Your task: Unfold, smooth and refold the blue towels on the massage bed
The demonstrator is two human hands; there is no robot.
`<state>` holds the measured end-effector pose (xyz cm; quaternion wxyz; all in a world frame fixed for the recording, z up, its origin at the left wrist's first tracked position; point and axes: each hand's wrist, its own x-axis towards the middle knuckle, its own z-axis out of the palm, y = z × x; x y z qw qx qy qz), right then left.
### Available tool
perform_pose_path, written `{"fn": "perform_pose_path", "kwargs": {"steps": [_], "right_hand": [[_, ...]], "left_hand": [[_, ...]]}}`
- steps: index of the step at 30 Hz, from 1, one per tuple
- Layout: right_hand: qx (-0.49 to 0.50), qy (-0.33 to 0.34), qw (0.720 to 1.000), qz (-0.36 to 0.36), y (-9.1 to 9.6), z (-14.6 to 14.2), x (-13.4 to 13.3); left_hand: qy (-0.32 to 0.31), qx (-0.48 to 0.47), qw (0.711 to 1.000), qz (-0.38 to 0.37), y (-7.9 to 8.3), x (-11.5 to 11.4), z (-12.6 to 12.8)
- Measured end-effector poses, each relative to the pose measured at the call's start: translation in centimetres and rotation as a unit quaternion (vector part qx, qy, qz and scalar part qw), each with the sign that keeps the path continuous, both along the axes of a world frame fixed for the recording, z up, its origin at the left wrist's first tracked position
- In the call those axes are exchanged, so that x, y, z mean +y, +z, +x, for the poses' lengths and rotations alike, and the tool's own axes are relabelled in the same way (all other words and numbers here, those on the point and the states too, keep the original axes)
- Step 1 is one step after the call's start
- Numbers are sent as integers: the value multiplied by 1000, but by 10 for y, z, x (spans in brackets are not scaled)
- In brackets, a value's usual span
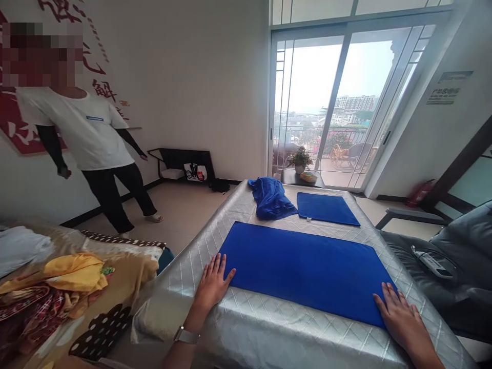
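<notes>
- Containers: a pale flowerpot [300, 168] holds a leafy plant [301, 155] beside the glass door. A white printed bag [196, 172] with dark handles sits at the low black unit [209, 165]; its contents are hidden.
- Writing: large red wall lettering [103, 91] includes the legible character 解. The right-hand wall notice [442, 97] and the blue strip on a standing person's white shirt [102, 141] are too small to read. A white tag [308, 220], also unreadable, shows at the edge of the smaller folded cloth [328, 207].
- Materials: the table cover [192, 266] is silvery and shiny, with a diamond pattern. A large blue cloth [303, 271], rectangular and smooth, lies flat at its near end; beyond lie the smaller one and a crumpled blue cloth [271, 197].
- Hands: left hand [213, 284] palm down, fingers spread, at the large cloth's left edge; right hand [403, 312] likewise, at its near-right corner. Neither grips anything.
</notes>
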<state>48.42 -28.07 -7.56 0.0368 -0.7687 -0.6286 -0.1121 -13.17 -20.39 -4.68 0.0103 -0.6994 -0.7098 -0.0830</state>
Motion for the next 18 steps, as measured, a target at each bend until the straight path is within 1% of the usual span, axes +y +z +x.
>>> {"fn": "perform_pose_path", "kwargs": {"steps": [2, 3, 4, 7, 9, 11, 12, 14, 16, 18], "right_hand": [[-1, -3, 1000, 19, 9, -24, 4], [0, 5, 1000, 22, 14, -41, 7], [2, 29, 999, 15, 21, -62, 12], [29, 109, 993, -31, 45, -134, 29], [63, 141, 986, -66, 60, -182, 42], [97, 175, 975, -91, 72, -219, 54], [112, 187, 971, -100, 76, -232, 59], [131, 198, 964, -117, 78, -249, 66], [140, 199, 961, -131, 73, -253, 70], [141, 195, 962, -130, 65, -249, 70]], "left_hand": [[4, -1, 1000, 1, 1, 0, 1], [4, -1, 1000, 2, 1, 0, 2], [4, 0, 1000, 3, 1, 0, 2], [7, 4, 1000, 6, 1, 0, 4], [9, 7, 1000, 9, 2, 0, 4], [7, 10, 1000, 12, 4, -1, 5], [5, 12, 1000, 11, 5, -1, 5], [1, 10, 1000, 12, 6, -2, 6], [1, 4, 1000, 15, 6, -1, 6], [1, -3, 1000, 18, 5, -1, 6]]}}
